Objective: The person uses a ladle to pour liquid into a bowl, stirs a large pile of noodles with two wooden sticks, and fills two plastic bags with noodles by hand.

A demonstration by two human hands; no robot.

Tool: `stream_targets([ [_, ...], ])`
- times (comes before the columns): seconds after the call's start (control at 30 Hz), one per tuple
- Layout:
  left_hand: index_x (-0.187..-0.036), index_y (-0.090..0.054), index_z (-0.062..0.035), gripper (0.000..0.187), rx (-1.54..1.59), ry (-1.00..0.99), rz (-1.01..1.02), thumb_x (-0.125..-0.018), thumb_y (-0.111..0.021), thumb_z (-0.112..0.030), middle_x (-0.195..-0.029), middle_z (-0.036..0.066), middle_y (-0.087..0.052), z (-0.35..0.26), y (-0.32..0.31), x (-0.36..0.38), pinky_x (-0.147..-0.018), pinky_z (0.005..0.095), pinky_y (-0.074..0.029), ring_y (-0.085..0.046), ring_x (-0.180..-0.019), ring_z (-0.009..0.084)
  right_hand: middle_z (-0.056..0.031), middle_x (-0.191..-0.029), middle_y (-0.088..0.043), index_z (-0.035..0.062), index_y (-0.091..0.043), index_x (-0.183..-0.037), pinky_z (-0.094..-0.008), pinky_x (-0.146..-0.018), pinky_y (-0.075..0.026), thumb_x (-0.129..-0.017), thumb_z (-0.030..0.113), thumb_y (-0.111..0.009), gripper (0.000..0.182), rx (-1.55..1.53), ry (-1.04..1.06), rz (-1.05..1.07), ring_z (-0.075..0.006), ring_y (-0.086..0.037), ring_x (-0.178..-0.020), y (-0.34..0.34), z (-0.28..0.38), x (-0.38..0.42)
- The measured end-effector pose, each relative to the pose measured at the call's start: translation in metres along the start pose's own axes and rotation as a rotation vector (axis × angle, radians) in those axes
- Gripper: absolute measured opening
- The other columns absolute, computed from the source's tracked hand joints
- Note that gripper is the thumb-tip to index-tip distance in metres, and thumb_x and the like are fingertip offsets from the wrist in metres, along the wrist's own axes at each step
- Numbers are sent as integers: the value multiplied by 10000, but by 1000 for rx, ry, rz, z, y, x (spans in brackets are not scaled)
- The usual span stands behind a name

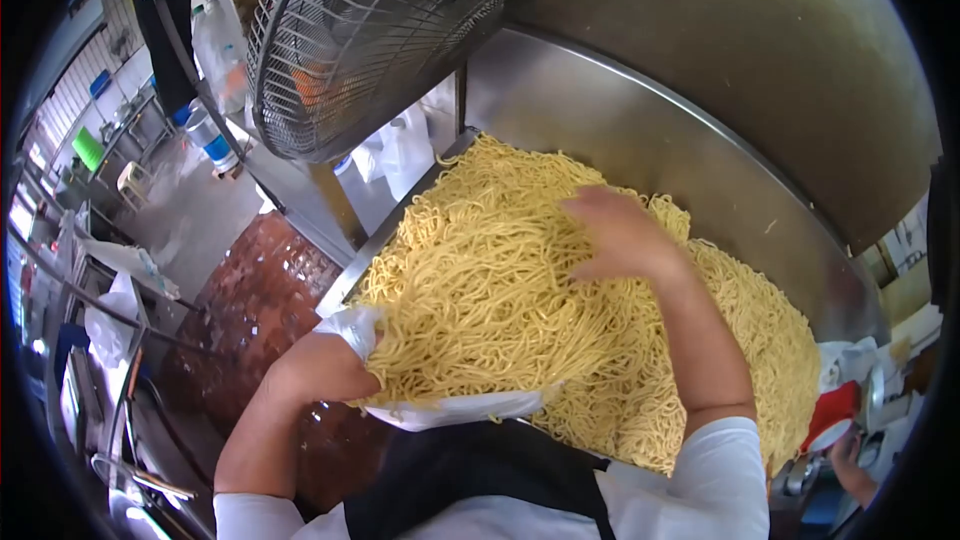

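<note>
Fan [390,35], metal panel [640,105] flank noodles [480,270]; left grip [328,365] clamped on white plastic [455,409], right grip [625,233] apart.

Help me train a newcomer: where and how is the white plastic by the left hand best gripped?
Probably pinch the white plastic at its crumpled left end, coming from the left: those thin folds stick out past the noodles.

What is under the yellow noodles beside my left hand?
White plastic shows below the near edge of the yellow noodles; whatever lies further underneath is covered.
</note>
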State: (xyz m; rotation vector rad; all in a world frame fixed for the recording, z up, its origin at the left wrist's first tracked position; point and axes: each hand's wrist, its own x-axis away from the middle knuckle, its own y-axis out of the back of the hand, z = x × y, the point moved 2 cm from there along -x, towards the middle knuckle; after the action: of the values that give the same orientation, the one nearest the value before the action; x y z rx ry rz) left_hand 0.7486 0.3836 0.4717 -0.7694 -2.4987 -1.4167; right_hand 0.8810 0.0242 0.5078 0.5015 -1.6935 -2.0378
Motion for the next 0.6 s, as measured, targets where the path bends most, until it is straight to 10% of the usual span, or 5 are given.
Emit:
stream_targets([
  [0.1,-1253,-563,-19,609,-92,-332,-259,-656,-682,-49,-1003,174,-644,-12,1,8,-913,349,-485,-634,-961,358,-229,-1496,-378,88,-483,-1400,-489,-1161,-260,-598,271,-891,918,75,340,154,-390,-320,-1409,-50,83,-11],
  [0.2,-1265,-565,-19,558,-98,-409,-294,-725,-698,-69,-1013,135,-672,-27,18,20,-943,336,-477,-653,-976,328,-227,-1356,-527,65,-582,-1265,-488,-1160,-258,-667,216,-830,666,168,466,250,-365,-422,-1343,-112,117,2],
  [0.33,-1299,-544,30,489,978,-155,-229,-885,-683,-190,-1035,91,-679,-23,0,15,-893,360,-505,-666,-926,218,-133,-975,-679,81,-654,-1040,-502,-1089,-330,-714,131,-703,334,26,398,275,-328,-607,-1078,-140,125,13],
  [0.47,-1335,-499,76,509,1548,-532,-26,-922,-636,-189,-1039,146,-677,-80,21,-16,-758,263,-498,-640,-859,169,-128,-839,-680,75,-647,-1002,-448,-893,-491,-713,94,-658,290,-359,108,240,-339,-647,-955,-84,141,2],
  [0.6,-1397,-419,82,596,1515,-725,-127,-918,-640,-195,-1036,155,-680,-137,56,-11,-734,261,-511,-650,-837,171,-147,-1059,-660,79,-632,-1084,-399,-867,-507,-753,160,-709,350,-884,226,-357,-263,-629,-1010,-85,181,-27],
])
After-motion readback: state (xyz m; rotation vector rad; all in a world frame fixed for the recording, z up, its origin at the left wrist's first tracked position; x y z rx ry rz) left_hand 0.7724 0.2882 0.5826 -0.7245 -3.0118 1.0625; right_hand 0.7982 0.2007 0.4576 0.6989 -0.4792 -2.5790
